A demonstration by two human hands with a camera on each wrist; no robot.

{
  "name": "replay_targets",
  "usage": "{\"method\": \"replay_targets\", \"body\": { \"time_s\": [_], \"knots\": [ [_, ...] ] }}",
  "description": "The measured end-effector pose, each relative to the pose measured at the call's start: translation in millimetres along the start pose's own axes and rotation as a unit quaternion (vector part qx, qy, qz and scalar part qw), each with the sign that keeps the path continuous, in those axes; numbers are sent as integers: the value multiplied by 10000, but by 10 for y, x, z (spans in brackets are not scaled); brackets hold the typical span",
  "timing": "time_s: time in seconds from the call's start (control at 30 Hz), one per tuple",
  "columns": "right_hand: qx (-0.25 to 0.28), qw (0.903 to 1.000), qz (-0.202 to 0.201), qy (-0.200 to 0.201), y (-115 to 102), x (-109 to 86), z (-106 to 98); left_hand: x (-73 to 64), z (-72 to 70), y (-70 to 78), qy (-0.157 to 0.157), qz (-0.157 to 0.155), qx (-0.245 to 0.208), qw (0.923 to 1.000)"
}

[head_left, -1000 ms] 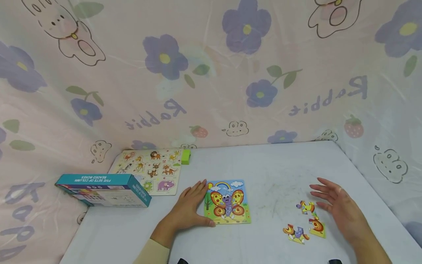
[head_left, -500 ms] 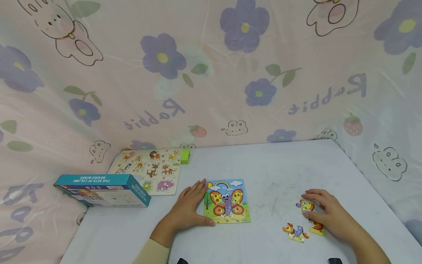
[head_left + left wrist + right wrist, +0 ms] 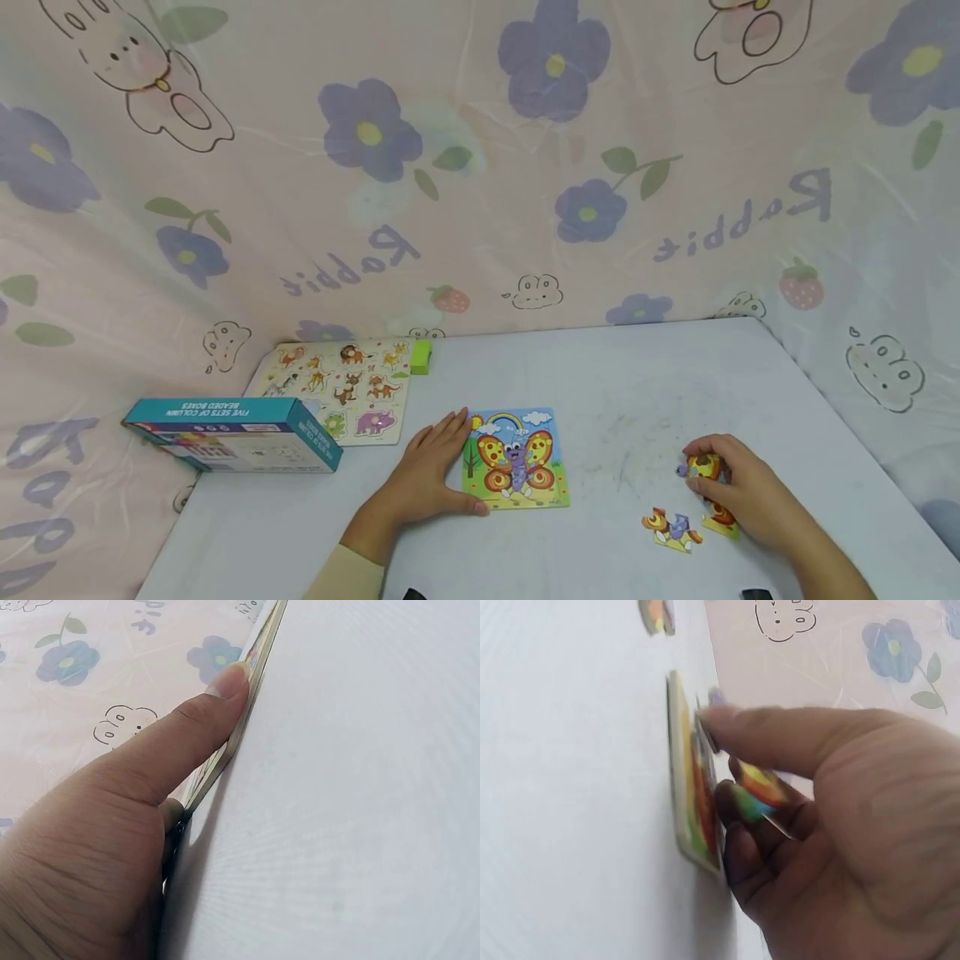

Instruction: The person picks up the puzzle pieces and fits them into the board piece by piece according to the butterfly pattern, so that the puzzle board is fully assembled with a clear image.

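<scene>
I have the left hand (image 3: 427,479), fingers stretched, touching the left and near edges of a flat, square butterfly board (image 3: 517,469). Across some roomy white table (image 3: 611,392), the right hand (image 3: 747,493) pinches a small yellow-and-red puzzle piece (image 3: 703,469).

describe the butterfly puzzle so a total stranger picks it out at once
On the white table, find the left hand. The butterfly puzzle is the square board it touches. One big, whole butterfly sets it apart from the animal puzzle board, which shows many small animals.
</scene>
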State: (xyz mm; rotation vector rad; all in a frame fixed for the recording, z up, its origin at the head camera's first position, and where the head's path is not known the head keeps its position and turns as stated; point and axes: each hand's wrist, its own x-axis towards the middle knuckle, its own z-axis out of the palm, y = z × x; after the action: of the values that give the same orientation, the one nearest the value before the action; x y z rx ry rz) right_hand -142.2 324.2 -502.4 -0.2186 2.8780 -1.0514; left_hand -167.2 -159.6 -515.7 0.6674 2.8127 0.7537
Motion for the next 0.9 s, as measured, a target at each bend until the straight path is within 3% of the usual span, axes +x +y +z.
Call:
{"method": "replay_targets", "body": {
  "time_s": [0.27, 0.53, 0.7, 0.9],
  "knots": [
    [422, 9983, 312, 269, -109, -35, 61, 6, 16, -19, 22, 49, -3, 10000],
    [1292, 9887, -241, 729, -247, -71, 143, 18, 13, -16, 42, 91, -2, 9999],
    [1621, 9845, -142, 650, -383, -36, 226, 15, 10, -22, 85, 126, -17, 9999],
    [2150, 9763, -99, 240, -587, -25, 377, 15, 7, -28, 104, 151, -32, 9998]
  ]
}}
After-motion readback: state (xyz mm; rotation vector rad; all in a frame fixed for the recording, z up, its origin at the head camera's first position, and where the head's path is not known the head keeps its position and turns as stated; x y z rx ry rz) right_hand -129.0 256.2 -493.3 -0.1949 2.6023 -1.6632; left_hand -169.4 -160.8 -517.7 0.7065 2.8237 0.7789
